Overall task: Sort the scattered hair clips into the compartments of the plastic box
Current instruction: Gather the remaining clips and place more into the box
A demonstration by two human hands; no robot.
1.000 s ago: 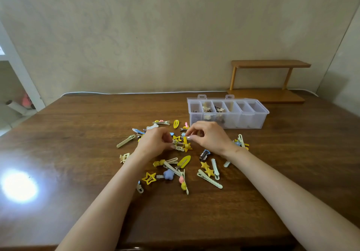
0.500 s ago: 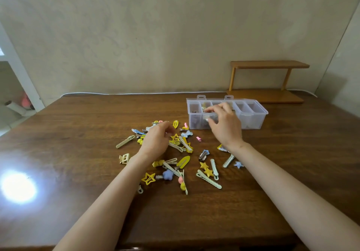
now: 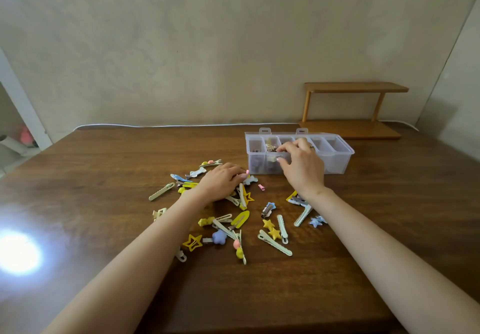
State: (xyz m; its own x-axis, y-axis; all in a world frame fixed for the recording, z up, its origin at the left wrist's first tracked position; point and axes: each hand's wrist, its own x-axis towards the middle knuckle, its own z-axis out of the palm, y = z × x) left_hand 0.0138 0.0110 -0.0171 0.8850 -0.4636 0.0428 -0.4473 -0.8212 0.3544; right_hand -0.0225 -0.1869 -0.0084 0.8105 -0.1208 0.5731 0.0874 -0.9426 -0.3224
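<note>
1. Landmark: the plastic box (image 3: 337,162), a clear, lidless tray with a row of compartments, stands on the wooden table (image 3: 104,178). Its long axis runs left to right across the view.
2. Right hand (image 3: 302,167): at the box's front wall, over the second and third compartments from the left end. The fingers curl over the rim into the box and the thumb lies against the outside of the wall. Whether they pinch a clip, grip the wall or hold nothing cannot be told.
3. Left hand (image 3: 220,183): palm down, just in front of the box's left end, resting on the scattered hair clips (image 3: 240,219). The fingers are loosely bent; any clip pinched beneath them is hidden.
4. Box contents: the two leftmost compartments show dark and brownish clips. The two at the right end look empty.
5. Unsorted clips: nearly all lie in front of the box, spread from beyond its left end to below its middle. A long cream clip (image 3: 274,243) lies farthest out, its axis diagonal to the box.
6. Deciding relation: a small pink clip (image 3: 261,187) lies just in front of the box's left end, between the two hands and nearer the left fingertips. The pile as a whole lies under and around the left hand, so that hand appears better placed for the next pick, while the right sits at the drop point.
7. Progress, as a judgement: early; most clips remain on the table.
</note>
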